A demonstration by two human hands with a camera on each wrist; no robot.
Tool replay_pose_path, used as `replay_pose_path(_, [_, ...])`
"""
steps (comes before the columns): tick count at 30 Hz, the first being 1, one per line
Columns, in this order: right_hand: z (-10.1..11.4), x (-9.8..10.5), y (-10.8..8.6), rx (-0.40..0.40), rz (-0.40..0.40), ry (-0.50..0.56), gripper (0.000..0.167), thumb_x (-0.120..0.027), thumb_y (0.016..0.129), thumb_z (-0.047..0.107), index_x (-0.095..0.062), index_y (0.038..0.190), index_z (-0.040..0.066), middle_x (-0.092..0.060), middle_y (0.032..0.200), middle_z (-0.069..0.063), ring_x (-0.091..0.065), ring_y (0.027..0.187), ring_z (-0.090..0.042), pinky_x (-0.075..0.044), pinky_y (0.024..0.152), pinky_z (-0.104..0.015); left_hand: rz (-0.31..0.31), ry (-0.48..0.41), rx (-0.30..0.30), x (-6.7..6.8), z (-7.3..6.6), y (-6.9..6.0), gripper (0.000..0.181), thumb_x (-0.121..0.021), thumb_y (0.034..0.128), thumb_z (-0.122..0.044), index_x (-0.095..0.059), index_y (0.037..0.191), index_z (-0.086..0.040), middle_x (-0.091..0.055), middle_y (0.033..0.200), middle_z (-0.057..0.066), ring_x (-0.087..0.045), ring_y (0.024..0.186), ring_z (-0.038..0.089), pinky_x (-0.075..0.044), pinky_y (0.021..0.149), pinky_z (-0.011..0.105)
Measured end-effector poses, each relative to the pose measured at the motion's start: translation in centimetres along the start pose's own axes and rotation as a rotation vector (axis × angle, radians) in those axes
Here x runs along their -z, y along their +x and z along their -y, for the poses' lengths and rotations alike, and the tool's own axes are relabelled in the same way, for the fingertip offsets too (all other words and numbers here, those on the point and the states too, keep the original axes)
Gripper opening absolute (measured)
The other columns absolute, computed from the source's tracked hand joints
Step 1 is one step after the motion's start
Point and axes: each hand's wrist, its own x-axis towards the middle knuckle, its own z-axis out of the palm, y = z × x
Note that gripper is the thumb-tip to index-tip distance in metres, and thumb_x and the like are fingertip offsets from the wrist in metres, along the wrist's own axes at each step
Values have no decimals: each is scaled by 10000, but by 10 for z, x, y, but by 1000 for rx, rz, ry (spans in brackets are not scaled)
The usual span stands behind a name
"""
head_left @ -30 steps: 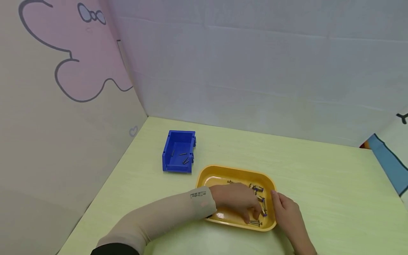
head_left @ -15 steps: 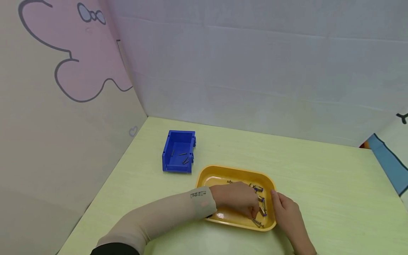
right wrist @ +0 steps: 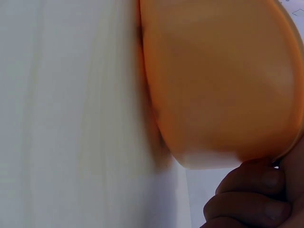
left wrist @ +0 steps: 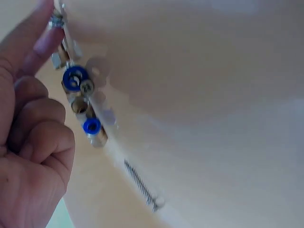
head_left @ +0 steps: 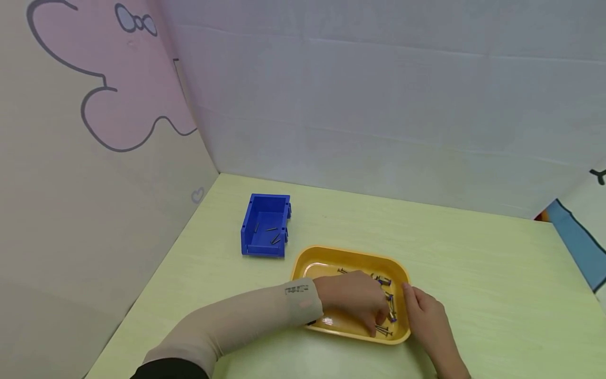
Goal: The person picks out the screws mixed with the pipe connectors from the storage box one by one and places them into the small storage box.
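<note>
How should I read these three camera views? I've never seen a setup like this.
No machine here, only a bare-handed person. The widest picture comes from a camera on the head, looking forward and down; the other two come from a camera on each wrist. On the pale green table stand a blue bin with a few screws and a yellow tray holding more screws and metal fittings with blue collars. The left hand reaches into the tray, down at the screws; whether it pinches one is unclear. The right hand holds the tray's right-hand end.
</note>
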Motion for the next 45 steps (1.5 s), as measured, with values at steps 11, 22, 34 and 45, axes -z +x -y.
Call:
replay_pose_path(11, [0,0,0,3,3,-1,560,-310,1068,500,-511,757,81,-417,618,-9,-425,567,-152,-356,517,-267,-21,20,-33,0,1,0,126,-696,922,-313,-715,798,-316,-593,719,-209,-511,657,-11,-414,628,136])
replay_pose_path(22, [-2,-2,1,39,-24,-9,552,-325,1067,496,-470,717,96,-397,608,1,-399,542,-143,-335,504,-260,-64,-35,-4,8,4,-2,137,-654,944,-238,-756,878,-300,-613,767,-211,-510,677,-34,-409,649,108])
replay_pose_path(34, [-1,-2,1,31,-29,-14,550,-333,1071,480,-499,725,86,-414,609,-5,-416,547,-148,-346,498,-260,-177,-93,76,26,9,-15,162,-645,984,-281,-764,886,-233,-603,728,-174,-481,590,-32,-379,593,114])
replay_pose_path(45, [1,-2,2,2,-10,-9,562,-327,1069,488,-562,795,57,-431,626,-13,-438,570,-155,-359,506,-263,-349,-204,158,42,29,-36,151,-678,961,-298,-798,981,-209,-702,852,-160,-546,669,-46,-427,664,118])
